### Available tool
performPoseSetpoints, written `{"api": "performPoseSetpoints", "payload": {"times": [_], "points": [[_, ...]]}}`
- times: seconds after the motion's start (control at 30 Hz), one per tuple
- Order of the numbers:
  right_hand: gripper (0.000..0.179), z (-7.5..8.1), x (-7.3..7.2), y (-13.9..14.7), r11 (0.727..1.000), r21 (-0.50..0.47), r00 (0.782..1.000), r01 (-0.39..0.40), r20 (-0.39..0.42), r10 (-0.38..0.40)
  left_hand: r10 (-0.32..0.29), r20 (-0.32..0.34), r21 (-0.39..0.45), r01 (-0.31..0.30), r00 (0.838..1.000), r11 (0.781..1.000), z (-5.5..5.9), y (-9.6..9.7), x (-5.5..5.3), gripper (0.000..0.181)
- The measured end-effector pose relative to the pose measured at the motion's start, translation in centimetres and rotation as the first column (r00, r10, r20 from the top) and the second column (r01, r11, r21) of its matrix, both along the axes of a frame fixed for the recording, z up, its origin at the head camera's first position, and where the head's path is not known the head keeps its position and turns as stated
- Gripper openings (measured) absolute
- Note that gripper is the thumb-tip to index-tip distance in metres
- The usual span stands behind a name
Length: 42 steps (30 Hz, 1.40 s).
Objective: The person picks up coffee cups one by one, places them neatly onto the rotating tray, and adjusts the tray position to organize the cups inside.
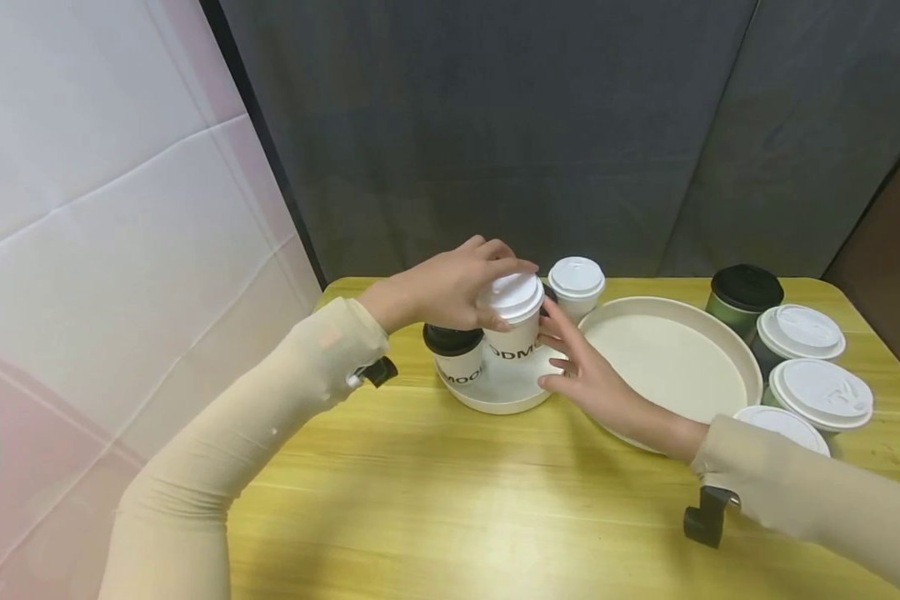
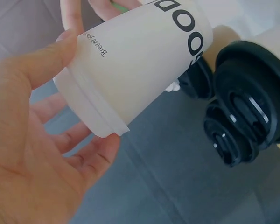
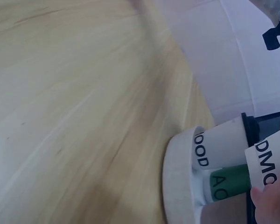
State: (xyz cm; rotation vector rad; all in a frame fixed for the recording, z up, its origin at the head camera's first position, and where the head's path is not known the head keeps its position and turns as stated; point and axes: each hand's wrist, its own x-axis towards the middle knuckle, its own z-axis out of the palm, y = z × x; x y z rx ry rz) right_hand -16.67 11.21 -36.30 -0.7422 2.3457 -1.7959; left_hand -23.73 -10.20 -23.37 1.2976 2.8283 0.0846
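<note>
A white paper cup (image 1: 512, 337) with a white lid and dark lettering is held by my left hand (image 1: 453, 287), whose thumb and fingers grip it round the lid. In the left wrist view this cup (image 2: 135, 60) leans across the palm. Close by the cup's right side, my right hand (image 1: 596, 387) has its fingers spread; whether they touch it I cannot tell. Below is a small round tray (image 1: 506, 407), bearing a black-lidded white cup (image 1: 459, 367) at its left. The right wrist view also shows a green cup (image 3: 229, 182) on it.
A larger round tray (image 1: 667, 358) stands to the right. Along its right side are a black-lidded green cup (image 1: 746, 296) and several white-lidded cups (image 1: 821, 392). Another white-lidded cup (image 1: 577, 283) stands behind my hands. A dark curtain (image 1: 495, 125) hangs behind the wooden table (image 1: 420, 508).
</note>
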Motion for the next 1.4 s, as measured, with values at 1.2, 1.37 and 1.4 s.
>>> {"api": "performPoseSetpoints", "payload": {"times": [1.2, 1.37, 1.4], "points": [[0.102, -4.7, 2.1, 0.2, 0.997, 0.055, 0.998, -0.056, 0.005, 0.056, -0.064, -0.035, -0.067, 0.061, 0.997, 0.996, -5.9, 0.9, 0.8, 0.075], [0.102, -4.9, 2.3, 0.2, 0.996, 0.073, 0.998, -0.059, 0.023, 0.058, -0.08, -0.054, -0.084, 0.075, 0.995, 0.994, -6.4, 0.9, 0.8, 0.073], [0.102, -5.0, 2.3, 0.1, 0.995, 0.075, 0.998, -0.062, 0.026, 0.06, -0.082, -0.055, -0.088, 0.077, 0.995, 0.993, -6.5, 0.9, 0.8, 0.072]]}}
